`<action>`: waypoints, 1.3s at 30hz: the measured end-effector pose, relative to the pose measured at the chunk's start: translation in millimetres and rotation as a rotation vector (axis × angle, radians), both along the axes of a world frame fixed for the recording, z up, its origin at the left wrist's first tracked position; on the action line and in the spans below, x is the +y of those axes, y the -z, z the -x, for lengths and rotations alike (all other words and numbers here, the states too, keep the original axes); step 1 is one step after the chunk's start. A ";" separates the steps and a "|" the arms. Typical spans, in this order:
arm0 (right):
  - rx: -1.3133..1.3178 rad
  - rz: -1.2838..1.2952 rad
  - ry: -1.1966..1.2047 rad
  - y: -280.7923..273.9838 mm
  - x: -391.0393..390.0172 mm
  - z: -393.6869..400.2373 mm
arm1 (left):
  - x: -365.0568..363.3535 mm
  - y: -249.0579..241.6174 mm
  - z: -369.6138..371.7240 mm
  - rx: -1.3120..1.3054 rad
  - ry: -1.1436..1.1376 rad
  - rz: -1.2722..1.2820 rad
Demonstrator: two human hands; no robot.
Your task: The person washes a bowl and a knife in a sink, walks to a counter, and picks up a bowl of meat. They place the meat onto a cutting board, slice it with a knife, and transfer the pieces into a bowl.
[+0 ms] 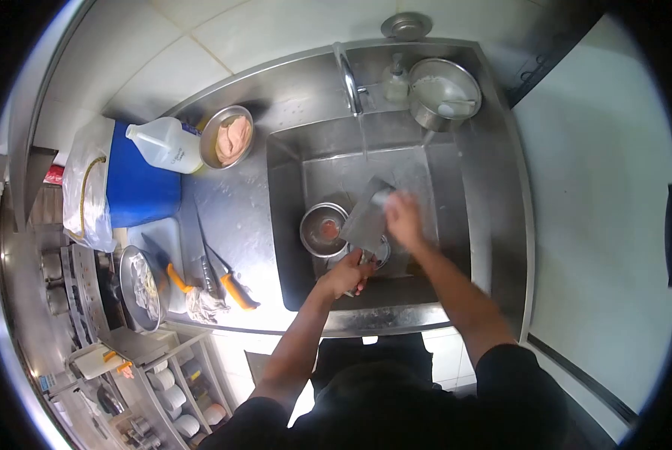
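My left hand [342, 276] is closed round the handle of a cleaver, low over the front of the steel sink [444, 259]. The cleaver's wide grey blade [364, 221] points away from me. Against the blade's right side is my right hand [404, 219], its fingers smeared by motion. Whether it holds a scrubber is not clear. Left of the blade, a small metal bowl [307, 238] with something pinkish inside sits in the sink. Another metal bowl [383, 253] is partly hidden beneath the blade and my left hand. Water runs from the faucet [348, 81] behind.
Knives with orange handles [237, 291] lie on the left counter. Beyond them stand a metal bowl of raw meat [234, 140], a plastic jug [165, 146] and a blue box [142, 180]. A metal pot [427, 118] and a soap bottle [396, 84] occupy the back right.
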State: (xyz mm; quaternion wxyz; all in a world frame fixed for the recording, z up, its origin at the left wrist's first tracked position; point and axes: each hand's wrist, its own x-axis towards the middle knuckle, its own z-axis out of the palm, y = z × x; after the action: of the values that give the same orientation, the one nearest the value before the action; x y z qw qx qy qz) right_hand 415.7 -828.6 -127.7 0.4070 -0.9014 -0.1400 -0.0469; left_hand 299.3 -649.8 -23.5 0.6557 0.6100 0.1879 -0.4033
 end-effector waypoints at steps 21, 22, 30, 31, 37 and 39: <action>0.506 -0.152 0.134 -56.7 -96.2 -4.4 | 9.8 157.2 -277.2 0.602 -0.781 0.986; 0.533 -0.149 0.141 -85.2 -96.9 -3.8 | 10.4 161.7 -278.1 0.580 -0.835 0.974; -0.129 -0.005 0.209 -222.6 -98.2 -117.8 | -50.8 149.8 -150.3 0.229 -0.393 0.348; -0.146 0.103 0.172 -227.6 -91.1 -146.3 | -64.6 164.0 -137.3 0.207 -0.421 0.310; -0.131 0.747 0.010 -180.0 -58.4 -268.4 | -97.7 192.2 -100.4 0.158 -0.659 0.857; -0.055 0.731 0.021 -187.7 -54.8 -269.2 | -77.3 189.5 -93.3 0.085 -0.790 1.346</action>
State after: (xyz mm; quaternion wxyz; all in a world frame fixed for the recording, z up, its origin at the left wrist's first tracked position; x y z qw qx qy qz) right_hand 684.8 -883.4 59.9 0.0537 -0.9871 -0.1491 -0.0222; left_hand 392.6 -727.1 -213.0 0.9718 -0.0470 0.1310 -0.1902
